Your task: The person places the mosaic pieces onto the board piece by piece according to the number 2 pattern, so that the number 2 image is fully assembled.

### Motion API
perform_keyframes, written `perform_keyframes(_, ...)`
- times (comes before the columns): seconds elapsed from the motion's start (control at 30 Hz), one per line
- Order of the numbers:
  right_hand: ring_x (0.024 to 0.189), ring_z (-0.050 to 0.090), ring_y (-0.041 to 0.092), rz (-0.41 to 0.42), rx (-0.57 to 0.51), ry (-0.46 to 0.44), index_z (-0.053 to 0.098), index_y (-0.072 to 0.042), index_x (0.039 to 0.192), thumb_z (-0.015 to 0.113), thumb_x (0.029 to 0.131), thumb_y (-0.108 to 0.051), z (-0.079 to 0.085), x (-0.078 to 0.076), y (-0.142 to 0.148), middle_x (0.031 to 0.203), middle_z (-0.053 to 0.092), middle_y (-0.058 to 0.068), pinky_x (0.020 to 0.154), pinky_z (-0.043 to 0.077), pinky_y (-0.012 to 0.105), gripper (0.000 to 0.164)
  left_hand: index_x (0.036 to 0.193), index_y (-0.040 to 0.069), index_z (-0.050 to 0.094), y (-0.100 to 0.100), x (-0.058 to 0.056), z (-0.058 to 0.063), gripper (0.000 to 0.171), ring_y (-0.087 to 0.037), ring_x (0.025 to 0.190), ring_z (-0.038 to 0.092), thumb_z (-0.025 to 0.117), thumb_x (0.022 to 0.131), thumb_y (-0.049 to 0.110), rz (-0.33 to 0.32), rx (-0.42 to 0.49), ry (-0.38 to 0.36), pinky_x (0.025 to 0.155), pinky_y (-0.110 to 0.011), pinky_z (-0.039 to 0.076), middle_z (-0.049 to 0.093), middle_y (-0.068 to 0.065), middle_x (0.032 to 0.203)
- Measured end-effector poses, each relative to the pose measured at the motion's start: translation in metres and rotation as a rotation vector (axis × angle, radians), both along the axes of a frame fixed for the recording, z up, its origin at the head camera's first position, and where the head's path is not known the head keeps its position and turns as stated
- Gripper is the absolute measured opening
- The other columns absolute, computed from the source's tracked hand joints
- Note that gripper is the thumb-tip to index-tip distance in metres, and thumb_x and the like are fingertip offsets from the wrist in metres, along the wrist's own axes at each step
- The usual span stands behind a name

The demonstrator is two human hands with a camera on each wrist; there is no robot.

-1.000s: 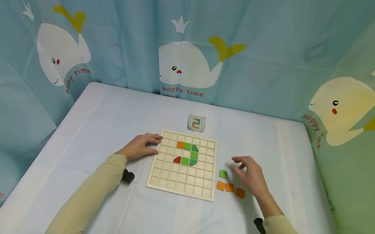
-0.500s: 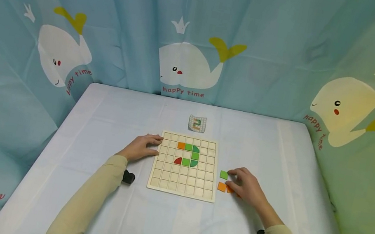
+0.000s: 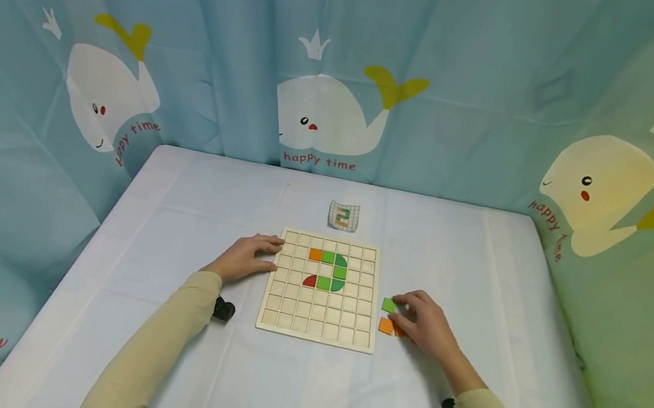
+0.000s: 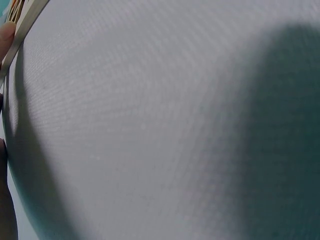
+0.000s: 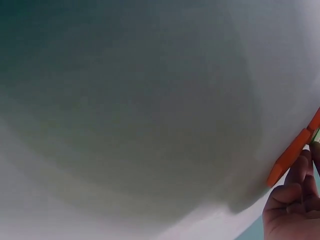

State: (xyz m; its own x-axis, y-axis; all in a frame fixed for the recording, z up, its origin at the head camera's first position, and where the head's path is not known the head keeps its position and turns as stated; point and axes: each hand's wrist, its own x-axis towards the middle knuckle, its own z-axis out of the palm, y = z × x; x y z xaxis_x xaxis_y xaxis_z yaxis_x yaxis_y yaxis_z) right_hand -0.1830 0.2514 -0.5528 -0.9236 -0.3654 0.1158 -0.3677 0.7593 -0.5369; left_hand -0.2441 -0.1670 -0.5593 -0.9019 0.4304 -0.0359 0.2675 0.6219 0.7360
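Observation:
A pale wooden grid board (image 3: 319,312) lies mid-table, with orange, green and red tiles set in a hook-shaped pattern (image 3: 328,257). Along its left edge rests my left hand (image 3: 243,259), fingertips and thumb touching the rim; the left wrist view catches a fingertip (image 4: 6,32) on the board's edge. My right hand (image 3: 429,326) is low over the loose tiles right of the board. Its index fingertip meets the corner of a green tile (image 3: 388,304), and its thumb is beside the orange tiles (image 3: 386,326). One orange tile (image 5: 289,159) shows by the fingers in the right wrist view.
A small curled pattern card (image 3: 343,216) lies behind the board. The white tabletop (image 3: 205,190) is backed by a blue curtain (image 3: 489,65) printed with whales. Black wrist cameras (image 3: 223,310) sit under both wrists.
My right hand has come down and toward me onto the loose tiles, then shifted slightly left, covering the rightmost orange tile. My left hand and the board stay put.

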Motion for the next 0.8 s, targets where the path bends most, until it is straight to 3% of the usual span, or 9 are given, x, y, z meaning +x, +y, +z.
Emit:
perform_keyframes(0.23,0.087,0.057,0.021,-0.013,0.029,-0.016,0.069,-0.001,0.108,0.074,0.087,-0.012,0.005,-0.004,-0.007,0.105,0.062,0.011,0.074,0.055,0.039,0.024,0.134,0.004,0.06,0.0,-0.001,-0.001,0.052,-0.023,0.142,0.034,0.074,0.089,0.026,0.003,0.002,-0.003,0.122,-0.04,0.024,0.047,-0.002,0.148)
perform_keyframes(0.4,0.09,0.061,0.024,-0.009,-0.021,-0.023,0.066,0.001,0.112,0.073,0.088,-0.011,0.014,-0.009,-0.022,0.107,0.063,0.012,0.076,0.057,0.041,0.027,0.134,0.005,0.06,-0.001,-0.002,-0.004,0.052,-0.023,0.142,0.035,0.074,0.089,0.025,0.003,-0.008,0.009,0.123,-0.039,0.021,0.048,-0.001,0.148)
perform_keyframes(0.8,0.084,0.06,0.019,0.192,-0.115,0.078,0.068,-0.002,0.108,0.075,0.086,-0.009,0.017,-0.009,-0.091,0.104,0.062,0.009,0.07,0.058,0.031,0.024,0.134,0.005,0.06,-0.002,-0.004,-0.005,0.053,-0.023,0.142,0.035,0.075,0.088,0.028,-0.001,-0.005,0.011,0.124,-0.039,0.018,0.048,-0.001,0.148)
